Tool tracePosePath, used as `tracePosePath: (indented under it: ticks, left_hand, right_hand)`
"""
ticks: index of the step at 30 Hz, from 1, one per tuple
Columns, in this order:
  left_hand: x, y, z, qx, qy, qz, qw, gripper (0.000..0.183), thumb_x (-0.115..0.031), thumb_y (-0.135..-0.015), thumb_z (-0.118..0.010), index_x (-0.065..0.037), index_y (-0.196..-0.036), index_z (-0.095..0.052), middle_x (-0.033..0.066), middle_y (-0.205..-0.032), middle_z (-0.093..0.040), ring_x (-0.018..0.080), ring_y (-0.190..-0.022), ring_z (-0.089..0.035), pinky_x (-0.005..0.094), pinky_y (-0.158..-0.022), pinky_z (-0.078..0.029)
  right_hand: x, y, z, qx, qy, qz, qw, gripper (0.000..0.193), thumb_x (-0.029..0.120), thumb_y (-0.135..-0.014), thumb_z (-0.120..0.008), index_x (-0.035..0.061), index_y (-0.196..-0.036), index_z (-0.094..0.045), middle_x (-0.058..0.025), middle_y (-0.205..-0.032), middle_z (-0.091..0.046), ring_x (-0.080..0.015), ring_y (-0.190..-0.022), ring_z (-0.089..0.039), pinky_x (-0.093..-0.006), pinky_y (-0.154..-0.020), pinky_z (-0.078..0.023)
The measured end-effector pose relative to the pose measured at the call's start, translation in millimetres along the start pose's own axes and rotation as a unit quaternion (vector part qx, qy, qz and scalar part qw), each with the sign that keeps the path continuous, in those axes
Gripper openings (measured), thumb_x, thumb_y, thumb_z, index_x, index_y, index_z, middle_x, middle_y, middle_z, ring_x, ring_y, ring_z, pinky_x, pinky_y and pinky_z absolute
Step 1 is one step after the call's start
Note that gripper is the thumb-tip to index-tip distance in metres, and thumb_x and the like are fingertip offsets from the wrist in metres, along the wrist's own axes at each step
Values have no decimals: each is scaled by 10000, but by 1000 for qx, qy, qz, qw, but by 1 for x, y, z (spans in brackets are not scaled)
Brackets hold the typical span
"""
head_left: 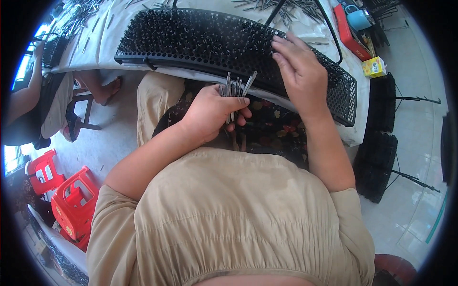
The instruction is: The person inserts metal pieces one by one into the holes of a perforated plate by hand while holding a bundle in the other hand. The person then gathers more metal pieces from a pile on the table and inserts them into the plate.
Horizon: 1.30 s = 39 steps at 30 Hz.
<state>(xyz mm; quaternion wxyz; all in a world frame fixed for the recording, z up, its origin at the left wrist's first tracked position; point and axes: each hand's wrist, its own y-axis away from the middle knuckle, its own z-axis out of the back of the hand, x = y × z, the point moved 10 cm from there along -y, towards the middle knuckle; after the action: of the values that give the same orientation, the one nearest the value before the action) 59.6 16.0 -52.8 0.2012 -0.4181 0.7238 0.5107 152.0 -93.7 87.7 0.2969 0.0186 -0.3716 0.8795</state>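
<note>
My left hand [214, 110] is closed around a bundle of thin metal strips [234, 90], whose ends stick up above the fingers and poke out below. It is just in front of a long black perforated metal rack [348, 90]. Dense rows of small dark upright pieces [191, 35] fill the rack's holes over its left and middle parts. My right hand [303, 71] reaches over the right part of the rack, beside the edge of the filled area. Its thumb and fingers are drawn together, and whatever is between the fingertips is too small to make out.
Loose metal strips [305, 9] lie scattered on the white-covered table [107, 45]. At right are a red box [352, 35], a blue mug [359, 20] and a yellow carton [374, 67]. Dark filled racks [377, 167] stand on the floor. Another person [24, 102] sits left, near red plastic stools [74, 202].
</note>
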Motion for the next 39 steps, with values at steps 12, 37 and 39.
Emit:
tracePosePath:
  ticks: [12,37,39]
  left_hand:
    - [2,0,-14,49,-25,-4,998,113,-114,-904,-670,-29,-948,-611,82,-805,-686,133,-632,-628,246,-454,-433]
    - [30,-8,-3,49,-11,68,996,127,-131,-896,-677,-55,-944,-588,97,-786,-669,149,-600,-602,269,-427,-397]
    - [33,-7,-3,59,-3,71,996,127,-132,-895,-678,-57,-943,-587,96,-781,-667,147,-593,-596,267,-420,-394]
  right_hand:
    - [-50,34,3,-77,-399,-345,846,169,23,-888,-690,-13,-1052,-663,-69,-912,-725,-98,-804,-674,-210,-691,-534]
    - [-30,16,8,-24,14,-56,998,205,84,-788,-733,90,-993,-731,-67,-947,-729,-252,-927,-637,-347,-820,-515]
    - [-26,15,3,-7,17,-16,1000,213,99,-797,-725,101,-1010,-736,-56,-1024,-730,-254,-998,-631,-379,-872,-501]
